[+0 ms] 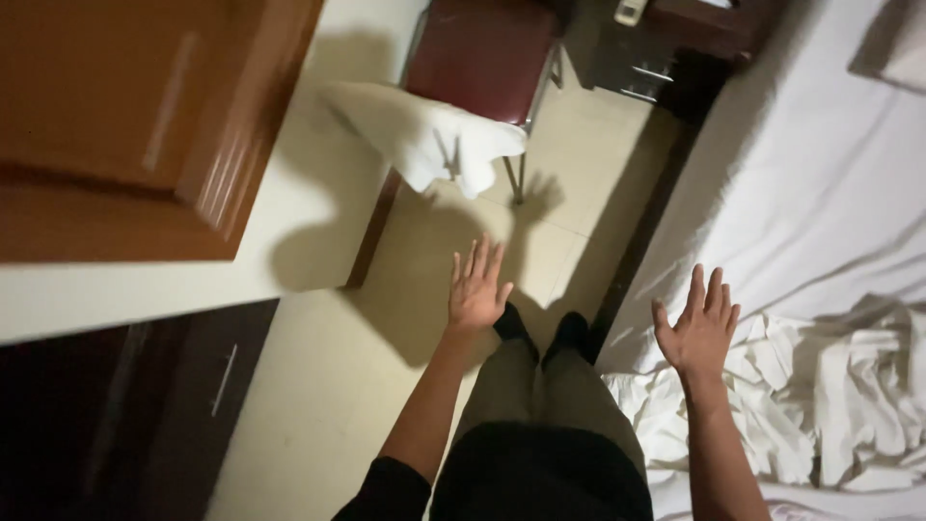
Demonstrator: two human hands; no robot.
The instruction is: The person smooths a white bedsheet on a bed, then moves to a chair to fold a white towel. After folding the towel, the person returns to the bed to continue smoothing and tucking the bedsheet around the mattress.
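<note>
Hands spread and empty: left hand (pixel 477 289) and right hand (pixel 702 326) hold nothing, fingers splayed. White cloth (pixel 429 140) hangs mid-air ahead and to the left, before the red chair (pixel 482 53), nearer the left hand; crumpled sheets (pixel 830 386) lie beside the right

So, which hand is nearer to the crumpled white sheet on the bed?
The right hand. It hovers open at the bed's edge, just beside the crumpled white sheet. The left hand is open over the floor, farther left, with the legs between it and the sheet.
</note>
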